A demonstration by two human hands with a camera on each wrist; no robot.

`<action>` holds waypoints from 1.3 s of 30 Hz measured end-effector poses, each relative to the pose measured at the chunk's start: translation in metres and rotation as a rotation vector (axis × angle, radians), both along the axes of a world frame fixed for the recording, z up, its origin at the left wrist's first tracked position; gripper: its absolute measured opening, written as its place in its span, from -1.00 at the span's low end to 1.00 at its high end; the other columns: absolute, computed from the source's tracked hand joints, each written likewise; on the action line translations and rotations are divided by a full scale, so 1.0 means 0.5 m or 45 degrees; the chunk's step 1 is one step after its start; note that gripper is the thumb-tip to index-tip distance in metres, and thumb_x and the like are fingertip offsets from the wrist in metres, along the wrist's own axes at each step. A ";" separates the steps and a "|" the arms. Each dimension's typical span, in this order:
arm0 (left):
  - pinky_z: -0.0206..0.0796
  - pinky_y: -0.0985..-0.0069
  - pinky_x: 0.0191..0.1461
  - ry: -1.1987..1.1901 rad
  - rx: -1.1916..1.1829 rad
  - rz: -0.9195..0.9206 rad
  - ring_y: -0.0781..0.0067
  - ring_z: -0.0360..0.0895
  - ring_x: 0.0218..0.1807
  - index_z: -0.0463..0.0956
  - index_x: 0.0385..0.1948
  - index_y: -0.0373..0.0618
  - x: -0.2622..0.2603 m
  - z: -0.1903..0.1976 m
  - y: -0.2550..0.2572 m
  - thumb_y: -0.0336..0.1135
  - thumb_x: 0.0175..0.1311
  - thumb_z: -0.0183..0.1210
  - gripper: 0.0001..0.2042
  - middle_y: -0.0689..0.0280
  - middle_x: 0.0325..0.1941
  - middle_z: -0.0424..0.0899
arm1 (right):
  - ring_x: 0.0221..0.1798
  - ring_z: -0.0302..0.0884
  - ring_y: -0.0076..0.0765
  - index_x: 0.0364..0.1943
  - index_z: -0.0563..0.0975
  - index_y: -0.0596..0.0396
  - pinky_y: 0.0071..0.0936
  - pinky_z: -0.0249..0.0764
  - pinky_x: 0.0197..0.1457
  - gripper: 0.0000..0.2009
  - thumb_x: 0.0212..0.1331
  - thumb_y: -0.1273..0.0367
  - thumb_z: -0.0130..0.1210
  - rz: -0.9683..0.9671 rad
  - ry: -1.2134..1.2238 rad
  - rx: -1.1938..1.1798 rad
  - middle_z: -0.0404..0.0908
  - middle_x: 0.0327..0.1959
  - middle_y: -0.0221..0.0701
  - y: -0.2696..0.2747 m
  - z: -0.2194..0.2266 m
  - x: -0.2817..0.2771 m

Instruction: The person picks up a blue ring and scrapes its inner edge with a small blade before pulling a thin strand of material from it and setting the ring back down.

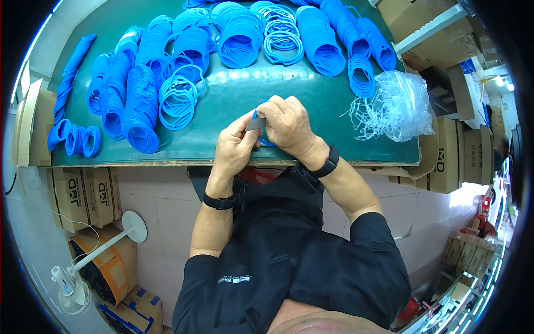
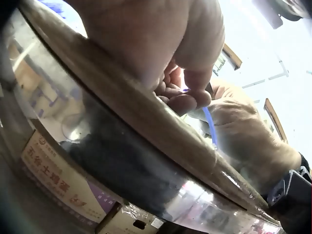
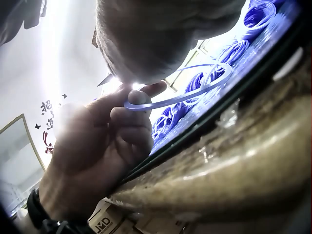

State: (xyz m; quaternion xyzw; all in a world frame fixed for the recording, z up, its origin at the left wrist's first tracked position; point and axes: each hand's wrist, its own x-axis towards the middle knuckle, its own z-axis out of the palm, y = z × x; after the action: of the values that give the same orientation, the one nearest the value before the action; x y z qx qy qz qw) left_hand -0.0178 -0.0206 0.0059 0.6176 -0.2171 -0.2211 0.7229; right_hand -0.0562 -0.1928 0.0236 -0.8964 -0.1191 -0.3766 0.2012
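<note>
Over the green table's near edge, the left hand point(image 1: 235, 146) pinches a blue ring, whose curve shows best in the right wrist view as a thin loop point(image 3: 183, 97) running out from the fingertips. Close against it, the right hand point(image 1: 290, 127) grips a small flat grey blade point(image 1: 256, 124). A bit of blue sticks up beside the blade at the fingertips. In the left wrist view the ring's strip point(image 2: 209, 126) hangs between both hands. The right fingers hide part of the blade and the ring.
Stacks of blue rings point(image 1: 240, 42) line the far side of the green table point(image 1: 250, 86). Loose rings point(image 1: 179, 103) lie at left. A clear plastic bag with thin clear scraps point(image 1: 397, 106) sits at right. Cardboard boxes point(image 1: 445, 156) flank the table.
</note>
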 end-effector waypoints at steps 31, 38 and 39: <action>0.01 0.71 -0.52 0.358 -0.168 0.458 0.78 0.23 -0.58 0.61 -0.24 -0.21 0.098 -0.005 0.039 -0.33 0.54 0.14 -0.83 0.52 -0.53 0.44 | -0.45 0.40 -0.08 -0.26 0.44 0.05 -0.24 0.33 -0.36 -0.68 -0.15 0.65 0.19 0.356 0.273 0.156 0.44 -0.43 -0.34 -0.030 0.017 -0.107; 0.02 0.67 -0.52 0.358 -0.251 0.632 0.76 0.23 -0.57 0.58 -0.20 -0.22 0.112 -0.018 0.059 -0.28 0.59 0.12 -0.81 0.51 -0.52 0.42 | -0.47 0.37 -0.19 -0.26 0.47 0.11 -0.34 0.30 -0.40 -0.81 0.14 0.66 0.18 0.334 0.393 0.572 0.39 -0.47 -0.32 -0.053 0.040 -0.205; 0.03 0.67 -0.52 0.289 -0.222 0.617 0.76 0.23 -0.57 0.58 -0.20 -0.21 0.109 -0.020 0.059 -0.27 0.59 0.12 -0.80 0.51 -0.53 0.41 | -0.46 0.35 -0.27 -0.26 0.47 0.11 -0.38 0.29 -0.38 -0.86 0.24 0.62 0.18 0.316 0.384 0.606 0.40 -0.45 -0.35 -0.055 0.037 -0.212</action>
State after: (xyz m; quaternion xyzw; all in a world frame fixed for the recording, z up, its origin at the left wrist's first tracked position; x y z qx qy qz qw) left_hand 0.0368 0.0089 -0.0042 0.5582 0.0012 -0.0900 0.8248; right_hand -0.1620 -0.2205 0.0419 -0.8485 -0.1051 -0.2292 0.4653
